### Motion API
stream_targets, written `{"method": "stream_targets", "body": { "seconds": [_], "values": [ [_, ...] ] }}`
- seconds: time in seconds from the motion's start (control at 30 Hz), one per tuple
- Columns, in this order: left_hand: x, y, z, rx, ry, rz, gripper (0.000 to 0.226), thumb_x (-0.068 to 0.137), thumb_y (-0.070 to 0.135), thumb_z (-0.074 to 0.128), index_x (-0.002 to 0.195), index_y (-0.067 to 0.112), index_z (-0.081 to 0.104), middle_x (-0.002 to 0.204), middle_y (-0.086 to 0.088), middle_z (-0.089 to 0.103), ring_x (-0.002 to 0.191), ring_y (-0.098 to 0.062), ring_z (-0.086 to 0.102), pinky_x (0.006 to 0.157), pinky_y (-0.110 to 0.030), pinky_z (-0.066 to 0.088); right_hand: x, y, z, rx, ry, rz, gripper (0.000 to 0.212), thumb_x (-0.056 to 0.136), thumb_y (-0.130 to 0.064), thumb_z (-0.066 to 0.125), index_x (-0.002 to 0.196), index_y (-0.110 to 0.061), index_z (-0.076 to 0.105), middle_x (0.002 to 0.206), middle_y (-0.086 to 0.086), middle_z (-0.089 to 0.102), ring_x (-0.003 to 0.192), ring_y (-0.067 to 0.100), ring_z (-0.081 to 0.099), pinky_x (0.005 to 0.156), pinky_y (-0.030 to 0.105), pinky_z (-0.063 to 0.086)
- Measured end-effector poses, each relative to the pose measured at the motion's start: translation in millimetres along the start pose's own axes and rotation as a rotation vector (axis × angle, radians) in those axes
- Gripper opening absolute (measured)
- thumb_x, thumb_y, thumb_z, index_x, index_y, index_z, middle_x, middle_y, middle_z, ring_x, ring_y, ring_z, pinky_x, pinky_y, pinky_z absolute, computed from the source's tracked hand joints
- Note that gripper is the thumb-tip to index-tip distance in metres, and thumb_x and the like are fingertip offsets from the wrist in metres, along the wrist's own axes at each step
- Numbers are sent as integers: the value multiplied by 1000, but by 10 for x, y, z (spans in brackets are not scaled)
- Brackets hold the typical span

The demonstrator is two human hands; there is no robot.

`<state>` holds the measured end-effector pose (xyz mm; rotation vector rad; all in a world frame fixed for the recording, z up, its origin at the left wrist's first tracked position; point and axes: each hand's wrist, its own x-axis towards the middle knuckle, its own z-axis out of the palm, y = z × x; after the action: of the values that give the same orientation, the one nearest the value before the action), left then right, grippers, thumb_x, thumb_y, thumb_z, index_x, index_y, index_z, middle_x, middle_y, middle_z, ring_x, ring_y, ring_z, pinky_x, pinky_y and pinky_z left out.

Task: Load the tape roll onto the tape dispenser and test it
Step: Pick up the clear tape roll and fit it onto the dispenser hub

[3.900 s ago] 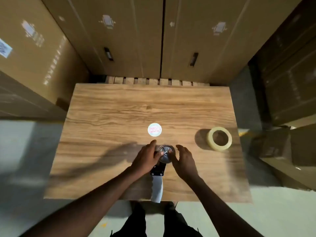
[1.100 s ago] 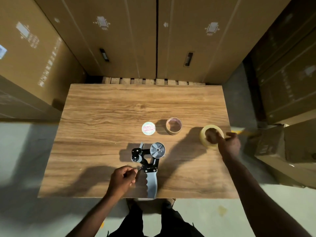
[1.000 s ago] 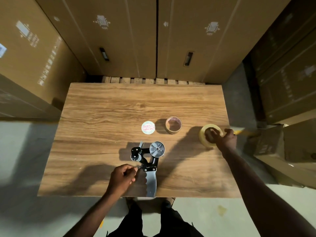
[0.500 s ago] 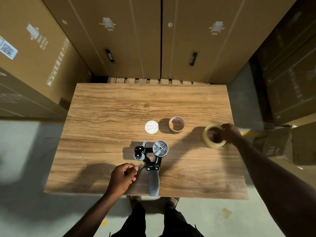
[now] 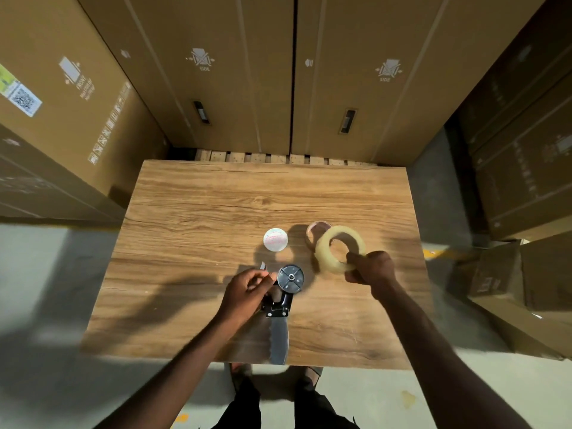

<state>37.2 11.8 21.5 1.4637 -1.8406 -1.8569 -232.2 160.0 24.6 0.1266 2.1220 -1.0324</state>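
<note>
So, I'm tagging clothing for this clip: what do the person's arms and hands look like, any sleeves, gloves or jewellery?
Both forearms are bare, no sleeves in view. The left hand and right hand show no gloves, rings or watch.

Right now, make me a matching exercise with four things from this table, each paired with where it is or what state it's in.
Things:
1. Pale yellow tape roll
2. Black and silver tape dispenser
3. Round white disc with pink print
4. Empty brown cardboard tape core

States:
A. Partly hidden behind the roll
B. Lying flat, untouched
C. Lifted in the right hand
D. On the wooden table, left hand on it

Pairs: 1-C, 2-D, 3-B, 4-A
</note>
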Motion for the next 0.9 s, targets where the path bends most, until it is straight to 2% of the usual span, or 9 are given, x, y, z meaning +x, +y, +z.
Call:
{"method": "stream_targets", "body": {
  "seconds": [0.1, 0.2, 0.3, 0.43, 0.57, 0.67, 0.77, 0.83, 0.9],
  "values": [
    [138, 351, 76, -96, -100, -41, 61, 71, 70, 75, 111, 25, 72, 107, 6, 78, 104, -14, 74, 91, -37, 58, -322, 25, 287, -18, -43, 13, 28, 87, -12, 81, 88, 14, 73, 76, 27, 77, 39, 19, 70, 41, 23, 56],
    [265, 569, 126, -80, -177, -82, 82, 59, 86, 73, 118, 28, 70, 117, 9, 74, 111, -9, 69, 95, -37, 56, -499, 84, 514, 7, -110, 19, 33, 85, -13, 83, 96, 16, 71, 81, 29, 78, 49, 29, 74, 54, 35, 64],
    [380, 607, 128, 48, -192, -77, 87, 56, 82, 79, 122, 26, 69, 120, 6, 71, 111, -9, 66, 101, -33, 53, -563, 149, 632, 17, -130, 9, 38, 84, -12, 84, 98, 19, 69, 76, 22, 71, 49, 31, 75, 66, 50, 67],
    [542, 473, 87, 134, -198, -63, 62, 56, 54, 90, 105, 19, 78, 101, 3, 80, 102, -20, 75, 96, -41, 59, -591, 150, 667, -7, -146, -26, 29, 84, -17, 85, 89, 8, 70, 71, 25, 69, 49, 29, 75, 72, 54, 67],
    [799, 185, 57, 220, -217, -29, 55, 55, 51, 84, 95, 13, 81, 92, 2, 81, 89, -17, 75, 94, -49, 60, -531, 195, 683, 3, -175, -23, 38, 88, -28, 87, 85, 5, 68, 76, 34, 75, 58, 33, 75, 73, 49, 69],
    [845, 155, 57, 299, -246, -14, 39, 68, 39, 84, 87, 6, 79, 80, 4, 76, 73, -12, 61, 73, -34, 52, -442, 309, 696, 33, -203, -26, 32, 90, -25, 86, 104, 1, 74, 74, 25, 75, 64, 30, 73, 82, 55, 68],
    [924, 133, 84, 381, -272, -4, 31, 73, 38, 82, 78, 8, 73, 79, 7, 63, 73, -11, 50, 71, -31, 40, -468, 359, 717, 67, -268, -35, 26, 92, -19, 84, 111, -4, 75, 75, 21, 70, 66, 29, 66, 79, 48, 69],
    [957, 177, 119, 438, -299, 23, 23, 79, 36, 82, 95, 22, 72, 91, 6, 61, 82, -13, 55, 80, -31, 44, -501, 357, 718, 130, -281, -14, 20, 94, -15, 83, 108, -4, 72, 78, 18, 65, 70, 31, 62, 64, 40, 67],
    [983, 254, 146, 478, -322, 2, 39, 85, 29, 81, 119, 17, 68, 105, 2, 64, 97, -17, 62, 86, -28, 47, -484, 378, 726, 142, -264, 13, 25, 93, -17, 84, 109, -4, 70, 77, 18, 66, 68, 30, 64, 59, 37, 67]
  ]
}}
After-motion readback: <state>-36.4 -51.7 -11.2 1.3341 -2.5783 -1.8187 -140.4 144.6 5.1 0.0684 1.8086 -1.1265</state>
